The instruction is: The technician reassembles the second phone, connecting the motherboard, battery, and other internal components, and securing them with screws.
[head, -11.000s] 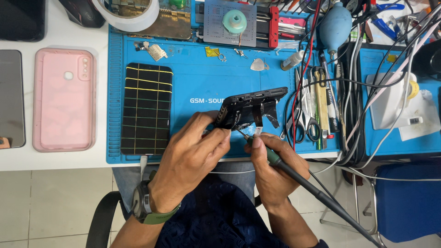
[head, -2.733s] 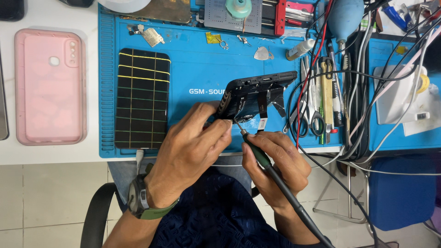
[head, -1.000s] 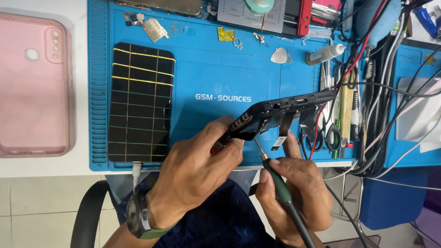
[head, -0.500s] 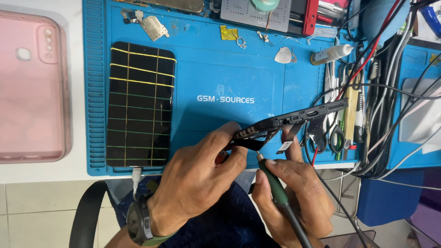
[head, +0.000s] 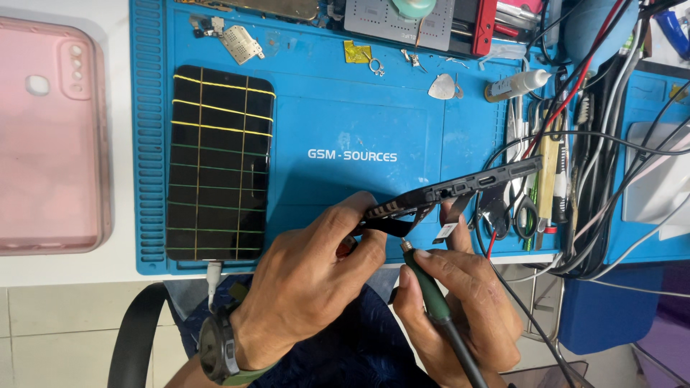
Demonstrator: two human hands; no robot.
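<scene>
A black phone frame (head: 460, 190) is gripped edge-up by the left hand (head: 316, 276) above the blue mat (head: 345, 115). A green-handled soldering iron (head: 425, 280) is clasped in the right hand (head: 467, 309), its tip held at the frame's underside.

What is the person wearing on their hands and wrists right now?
Both hands are bare, with no gloves or rings in view. The left hand has a dark wristwatch on an olive-green strap. The right hand shows no watch or sleeve.
</scene>
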